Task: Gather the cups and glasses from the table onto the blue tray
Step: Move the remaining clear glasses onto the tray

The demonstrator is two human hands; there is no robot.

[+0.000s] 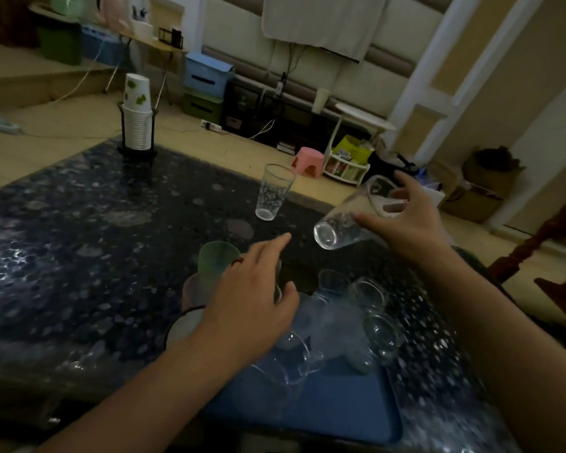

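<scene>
Stack of paper cups [137, 120] in a black holder, pink stool [308, 161] on the floor, blue storage box [206, 73]

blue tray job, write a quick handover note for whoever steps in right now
Right hand: holds a clear glass tilted, in the air above the table.
Left hand: open, empty, over the cups on the blue tray.
Done: several clear glasses and a green cup sit at the tray's far end.
Left: set down the held glass, then fetch the upright glass standing alone near the table's far edge.
</scene>
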